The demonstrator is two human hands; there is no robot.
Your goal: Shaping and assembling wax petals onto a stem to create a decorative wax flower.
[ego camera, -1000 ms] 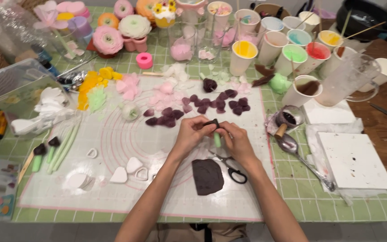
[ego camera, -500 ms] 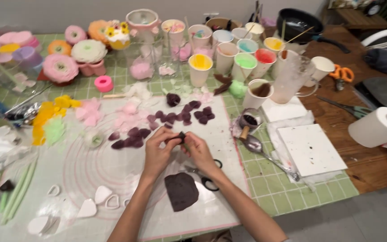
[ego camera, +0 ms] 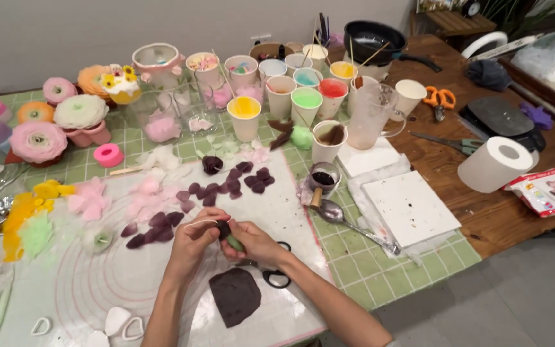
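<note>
My left hand [ego camera: 195, 241] and my right hand [ego camera: 252, 241] meet over a translucent white work mat [ego camera: 85, 289]. Between their fingertips they pinch a small dark purple clay piece on a green stem [ego camera: 229, 236], with a thin white wire curving off to the left. A flat slab of dark purple clay [ego camera: 235, 295] lies just below the hands. Black-handled scissors [ego camera: 275, 275] lie partly under my right wrist. Several dark purple petals [ego camera: 226, 183] are spread on the mat above the hands.
Paper cups of coloured paint [ego camera: 308, 104] stand at the back, with clay flowers [ego camera: 38, 141] on the left. A spoon [ego camera: 342, 216], a white tile [ego camera: 410, 207], a tissue roll [ego camera: 494, 163] and orange scissors [ego camera: 440, 98] lie to the right. Heart cutters [ego camera: 123, 321] sit near the front.
The camera view has swung left and tilted, so the hands sit lower in the picture. Both hands keep working the small purple piece, now held slightly lower over the mat.
</note>
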